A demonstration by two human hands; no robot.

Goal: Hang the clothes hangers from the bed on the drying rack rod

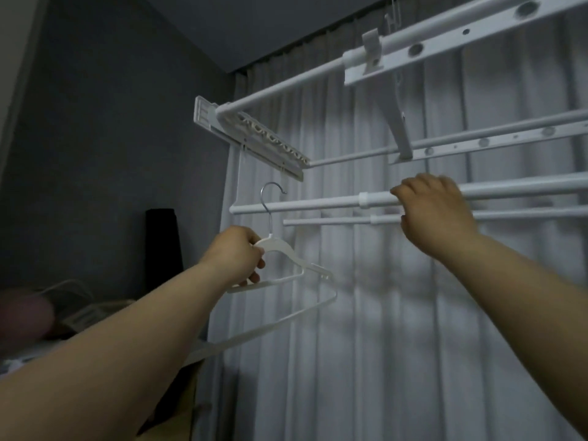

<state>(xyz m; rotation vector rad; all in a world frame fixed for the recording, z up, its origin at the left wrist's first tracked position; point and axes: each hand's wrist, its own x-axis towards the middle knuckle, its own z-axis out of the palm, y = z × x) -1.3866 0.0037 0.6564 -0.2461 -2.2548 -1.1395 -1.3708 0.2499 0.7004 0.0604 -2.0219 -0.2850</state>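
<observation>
My left hand (pixel 237 257) grips a white plastic clothes hanger (pixel 286 259) by its left shoulder. The hanger's metal hook (pixel 270 198) points up and stands just in front of the left end of the lower drying rack rod (pixel 302 205), with its curve above the rod. My right hand (pixel 436 211) is raised further right, its fingers curled over that same rod near a white joint (pixel 364 198). A second thinner rod (pixel 334 221) runs just below it.
The white drying rack hangs from above with more rods (pixel 280 87) and a perforated bar (pixel 483 142) higher up. White curtains (pixel 381 313) fill the background. A dark wall is at left, with a black object (pixel 162 243) and bedding (pixel 79 310) at lower left.
</observation>
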